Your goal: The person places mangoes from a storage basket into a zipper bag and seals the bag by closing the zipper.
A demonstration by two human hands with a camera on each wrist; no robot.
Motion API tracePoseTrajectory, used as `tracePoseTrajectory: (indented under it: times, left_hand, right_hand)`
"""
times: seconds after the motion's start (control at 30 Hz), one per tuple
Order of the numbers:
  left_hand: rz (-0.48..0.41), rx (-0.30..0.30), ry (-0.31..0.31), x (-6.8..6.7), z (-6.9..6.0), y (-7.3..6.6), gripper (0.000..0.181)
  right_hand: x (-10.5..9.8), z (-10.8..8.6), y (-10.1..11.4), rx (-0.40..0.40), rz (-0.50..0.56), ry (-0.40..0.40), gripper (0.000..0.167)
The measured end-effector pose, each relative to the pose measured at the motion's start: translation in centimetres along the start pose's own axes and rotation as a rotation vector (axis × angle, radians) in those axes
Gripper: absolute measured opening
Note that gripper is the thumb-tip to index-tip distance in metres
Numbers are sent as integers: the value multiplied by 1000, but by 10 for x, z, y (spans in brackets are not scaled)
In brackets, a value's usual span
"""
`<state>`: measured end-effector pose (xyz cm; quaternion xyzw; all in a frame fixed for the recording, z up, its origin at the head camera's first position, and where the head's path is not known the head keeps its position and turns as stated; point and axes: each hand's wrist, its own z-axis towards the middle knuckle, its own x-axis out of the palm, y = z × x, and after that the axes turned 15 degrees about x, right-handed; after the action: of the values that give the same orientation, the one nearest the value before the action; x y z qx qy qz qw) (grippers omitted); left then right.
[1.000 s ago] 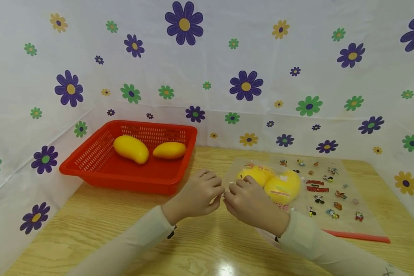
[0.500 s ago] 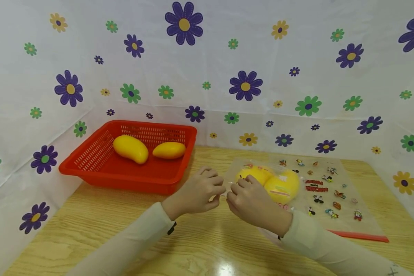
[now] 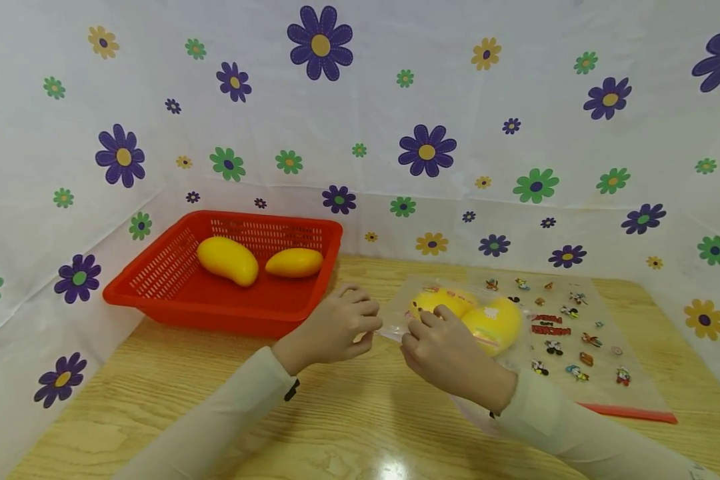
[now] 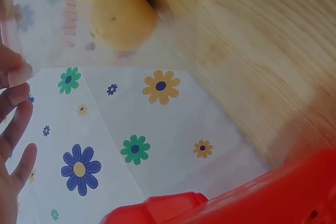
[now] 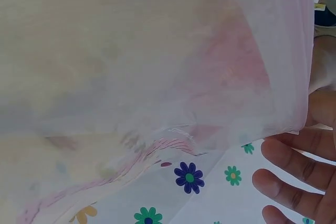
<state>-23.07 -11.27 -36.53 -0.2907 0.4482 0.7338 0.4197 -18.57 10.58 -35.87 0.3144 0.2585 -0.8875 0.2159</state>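
Observation:
A clear plastic bag with two yellow mango-shaped fruits inside lies right of centre. At its near-left edge, my left hand pinches the plastic; the left wrist view shows those fingers at the edge of the bag. My right hand grips the same bag a little to the right, partly covering it. In the right wrist view the film fills much of the picture, its corner at the fingers. A gap separates the two hands.
On the left stands a red basket holding two yellow mango-shaped fruits. A flat transparent bag with cartoon prints and a red strip lies at the right. Flowered cloth hangs behind the wooden table.
My left hand has moved left and my right hand slightly right, widening the gap between them. The bag's near-left edge now shows stretched toward my left hand.

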Motion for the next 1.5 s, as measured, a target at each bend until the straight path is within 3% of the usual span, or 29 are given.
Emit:
tracePoseTrajectory:
  times: [0.5,0.83,1.5]
  left_hand:
    - [-17,-29,31,-8,-4,13,5]
    - [-24,-55,42,-4,-13,22,4]
    - [-1,-91,121,-7,-14,28,6]
  right_hand:
    - [-2,-4,-4,1,-20,-17,28]
    - [-2,-10,-7,12,2,-31,21]
    - [-5,-17,-6,12,27,-43,19]
